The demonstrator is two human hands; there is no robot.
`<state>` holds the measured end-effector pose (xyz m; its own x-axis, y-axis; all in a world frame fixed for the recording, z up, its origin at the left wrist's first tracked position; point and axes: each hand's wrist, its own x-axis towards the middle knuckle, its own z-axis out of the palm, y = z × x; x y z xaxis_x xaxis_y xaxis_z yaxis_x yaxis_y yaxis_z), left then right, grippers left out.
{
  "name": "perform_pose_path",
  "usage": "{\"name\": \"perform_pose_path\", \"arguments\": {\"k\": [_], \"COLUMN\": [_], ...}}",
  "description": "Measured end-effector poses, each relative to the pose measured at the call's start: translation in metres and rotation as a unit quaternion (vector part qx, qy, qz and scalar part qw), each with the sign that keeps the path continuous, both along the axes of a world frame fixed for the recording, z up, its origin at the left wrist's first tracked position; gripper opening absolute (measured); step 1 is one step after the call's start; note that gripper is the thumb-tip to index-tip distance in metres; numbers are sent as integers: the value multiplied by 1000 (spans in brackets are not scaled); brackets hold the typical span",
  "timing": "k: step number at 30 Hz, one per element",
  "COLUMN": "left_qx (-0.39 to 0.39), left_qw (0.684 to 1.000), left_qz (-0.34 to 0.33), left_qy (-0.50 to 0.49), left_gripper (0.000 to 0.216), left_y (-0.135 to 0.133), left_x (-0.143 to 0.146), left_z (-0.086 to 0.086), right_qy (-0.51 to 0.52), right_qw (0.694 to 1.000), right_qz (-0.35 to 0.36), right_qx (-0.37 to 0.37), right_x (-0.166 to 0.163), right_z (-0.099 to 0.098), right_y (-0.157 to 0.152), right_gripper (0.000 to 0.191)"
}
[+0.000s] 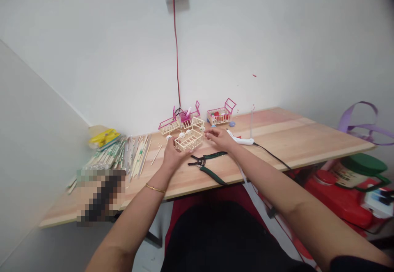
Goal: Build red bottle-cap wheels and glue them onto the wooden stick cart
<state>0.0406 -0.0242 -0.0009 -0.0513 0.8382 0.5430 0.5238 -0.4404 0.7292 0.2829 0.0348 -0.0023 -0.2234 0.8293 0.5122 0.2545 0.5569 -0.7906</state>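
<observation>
My left hand (172,154) curls round the near left end of a small basket built of pale wooden sticks (189,139) on the wooden table (277,136). Beside the basket's right end my right hand (219,137) lies palm down, fingers stretched toward it; I cannot tell if they touch it. Green-handled pliers (207,163) lie just in front of both hands. A white glue gun (241,140) rests right behind my right wrist.
Several more stick baskets with pink frames (220,114) stand by the wall. A heap of wooden sticks (123,155) and a yellow packet (104,137) lie at the left. A red cord (176,50) hangs down the wall. Red containers (338,194) sit beside the table, lower right.
</observation>
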Motion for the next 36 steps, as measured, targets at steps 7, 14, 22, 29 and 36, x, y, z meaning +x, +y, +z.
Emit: {"name": "perform_pose_path", "arguments": {"k": [7,14,22,29,36], "left_qx": [-5,-7,0,12,25], "left_qw": [1000,1000,1000,1000,1000], "left_qz": [5,8,3,-4,-4], "left_qy": [-9,10,-7,-9,2], "left_gripper": [67,68,68,63,65], "left_y": [1,-1,-3,-3,-5], "left_x": [-1,0,-1,-1,-1], "left_z": [-1,2,2,1,3], "right_qy": [-27,-40,-56,-69,-92], "right_qw": [1000,999,998,997,993], "right_qz": [-4,-5,9,19,21], "right_qx": [13,22,29,43,69], "right_x": [0,-2,-3,-3,-4], "right_z": [3,5,1,2,2], "right_y": [-6,-8,-6,-8,-8], "right_gripper": [30,30,30,27,20]}}
